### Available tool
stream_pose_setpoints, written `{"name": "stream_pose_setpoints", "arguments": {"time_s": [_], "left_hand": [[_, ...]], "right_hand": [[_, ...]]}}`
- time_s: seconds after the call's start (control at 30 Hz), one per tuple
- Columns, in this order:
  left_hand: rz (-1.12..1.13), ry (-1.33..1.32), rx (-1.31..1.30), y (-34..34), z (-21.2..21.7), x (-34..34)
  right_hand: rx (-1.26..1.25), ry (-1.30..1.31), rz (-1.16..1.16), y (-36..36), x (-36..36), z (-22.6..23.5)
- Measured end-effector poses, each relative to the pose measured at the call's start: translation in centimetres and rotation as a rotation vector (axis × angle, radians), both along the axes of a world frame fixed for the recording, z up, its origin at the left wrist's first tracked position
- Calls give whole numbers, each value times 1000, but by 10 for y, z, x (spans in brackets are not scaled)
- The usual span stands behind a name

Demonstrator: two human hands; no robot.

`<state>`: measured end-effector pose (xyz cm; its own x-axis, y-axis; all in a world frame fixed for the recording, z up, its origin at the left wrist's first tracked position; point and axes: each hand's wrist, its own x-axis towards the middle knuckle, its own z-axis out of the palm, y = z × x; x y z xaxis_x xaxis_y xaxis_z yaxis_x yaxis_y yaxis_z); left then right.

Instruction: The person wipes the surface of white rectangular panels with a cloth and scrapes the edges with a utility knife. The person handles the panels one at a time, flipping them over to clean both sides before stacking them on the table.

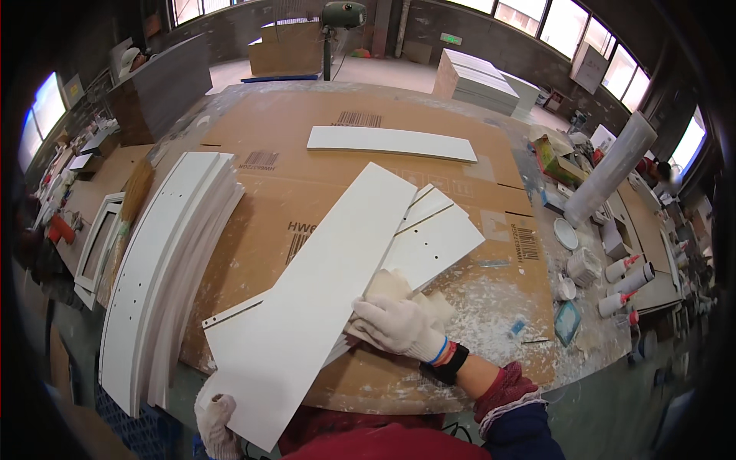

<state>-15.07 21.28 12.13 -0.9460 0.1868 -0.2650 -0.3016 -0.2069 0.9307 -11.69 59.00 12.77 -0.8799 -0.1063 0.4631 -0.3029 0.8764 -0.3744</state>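
A long white board (307, 299) lies slantwise in front of me, its near end reaching past the table edge. My left hand (215, 418), in a white knit glove, is closed on the board's near left corner. Also gloved, my right hand (400, 325) is closed on a crumpled cream cloth (389, 285) against the board's right edge; its fingertips are partly hidden. Beneath the long board, crossing it, are more white boards (437, 238) with grooves and small drilled holes. Farther off, a narrow, slightly curved white strip (391, 143) lies by itself.
Flattened cardboard (268, 195), dusted white at the right, covers the table. A stack of drilled white panels (165, 261) stands at the left beside a brush (136, 188). Along the right are a plastic-film roll (612, 169), a round lid (566, 234), glue bottles (619, 268) and a blue pad (567, 322).
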Motion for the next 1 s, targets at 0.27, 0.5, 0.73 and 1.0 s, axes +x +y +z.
{"name": "stream_pose_setpoints", "arguments": {"time_s": [0.27, 0.5, 0.73, 1.0], "left_hand": [[-21, -194, 201, -16, -6, 36], [54, -304, 326, -21, -20, 37], [42, -309, 223, 22, -27, -9], [-117, -273, 84, 73, -29, -52]], "right_hand": [[-1335, 52, -481, 100, -15, 43], [-443, 199, 307, -66, -51, 59], [88, 81, 648, -99, -49, -5], [288, -50, -9, 48, -112, 0]]}}
